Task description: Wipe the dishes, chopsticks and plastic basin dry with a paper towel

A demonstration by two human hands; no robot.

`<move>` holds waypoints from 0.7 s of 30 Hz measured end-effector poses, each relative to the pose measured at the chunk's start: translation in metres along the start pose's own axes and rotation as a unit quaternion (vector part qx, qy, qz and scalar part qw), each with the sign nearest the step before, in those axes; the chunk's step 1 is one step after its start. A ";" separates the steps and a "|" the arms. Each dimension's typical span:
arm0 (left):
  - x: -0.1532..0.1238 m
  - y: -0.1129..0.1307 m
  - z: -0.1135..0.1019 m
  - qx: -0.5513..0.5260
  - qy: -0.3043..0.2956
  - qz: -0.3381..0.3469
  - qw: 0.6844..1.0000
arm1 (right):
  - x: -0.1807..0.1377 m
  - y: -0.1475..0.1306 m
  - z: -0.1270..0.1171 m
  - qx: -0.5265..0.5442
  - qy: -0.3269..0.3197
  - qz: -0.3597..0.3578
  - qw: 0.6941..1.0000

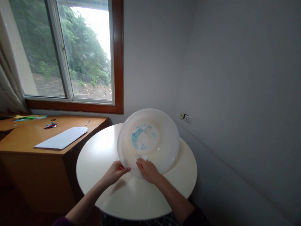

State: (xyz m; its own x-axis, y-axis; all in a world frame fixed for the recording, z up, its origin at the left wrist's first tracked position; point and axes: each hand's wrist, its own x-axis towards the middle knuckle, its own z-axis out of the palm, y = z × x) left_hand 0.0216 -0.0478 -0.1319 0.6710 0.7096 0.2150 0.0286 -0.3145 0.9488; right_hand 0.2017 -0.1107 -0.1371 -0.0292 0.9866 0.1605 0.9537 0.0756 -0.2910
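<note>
A large white plastic basin (168, 135) is tilted up on the round white table (98, 175), its inside facing me. Faded blue and yellow printing marks its bottom. My left hand (117, 172) grips the basin's lower left rim, thumb on the inner side and fingers behind it. Inside the lower wall, my right hand (147, 169) presses a small white tissue (141, 156) against the surface, with its fingers together over it. Part of the tissue is covered by the fingers.
To the left stands a wooden desk (21, 141) with white paper (62, 138), a pen (87, 122), small red and dark items (50, 125) and coloured sheets (30, 117). Behind are a window (87, 56) and a wall with a socket (187, 118).
</note>
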 end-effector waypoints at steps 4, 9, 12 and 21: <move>0.002 0.013 -0.008 -0.037 0.082 0.035 0.995 | -0.010 -0.005 -0.014 -0.040 -0.031 0.007 0.999; 0.003 0.033 -0.014 -0.062 0.129 0.027 0.989 | -0.031 -0.002 -0.038 -0.118 -0.029 0.011 0.993; 0.001 0.041 -0.019 -0.037 0.148 0.020 0.988 | -0.042 0.003 -0.052 -0.123 -0.005 -0.028 0.992; -0.012 0.049 -0.031 -0.029 0.158 -0.005 0.987 | -0.046 0.007 -0.043 -0.148 0.129 -0.127 0.972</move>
State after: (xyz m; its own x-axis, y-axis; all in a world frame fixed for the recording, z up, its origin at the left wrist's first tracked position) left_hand -0.0084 -0.0524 -0.0807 0.4063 0.8767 0.2575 -0.0137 -0.2759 0.9611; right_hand 0.2228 -0.1621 -0.1065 -0.2353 0.8693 0.4348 0.9711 0.2291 0.0674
